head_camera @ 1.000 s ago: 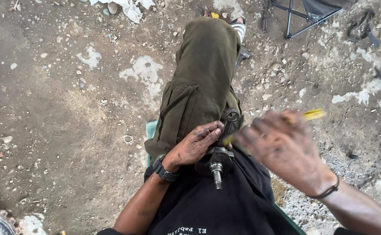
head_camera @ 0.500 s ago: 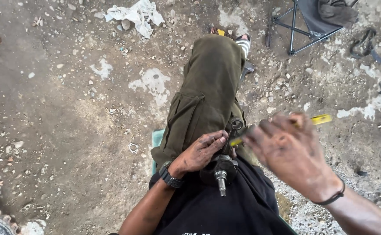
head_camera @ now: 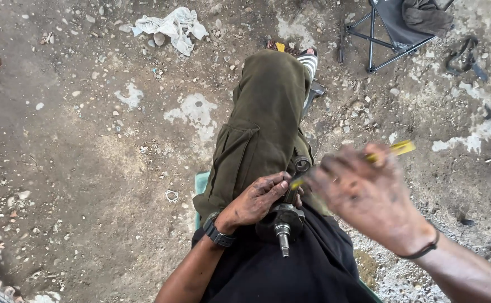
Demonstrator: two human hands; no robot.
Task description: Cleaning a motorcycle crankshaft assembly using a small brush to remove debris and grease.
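Two hands busy: left hand (head_camera: 257,199) grips crankshaft (head_camera: 283,216) on lap; right hand (head_camera: 369,196) clasps yellow tool (head_camera: 394,148).

Left hand (head_camera: 255,201) lies curled, palm down, over the lap; right hand (head_camera: 369,196) hovers raised, fingers bent.

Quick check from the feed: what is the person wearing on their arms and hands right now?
Both forearms are bare, with no sleeves in view and no gloves. The left hand has a dark wristwatch with a black strap on its wrist. The right hand has a thin dark cord bracelet at its wrist. Both hands are smeared with dark grime.
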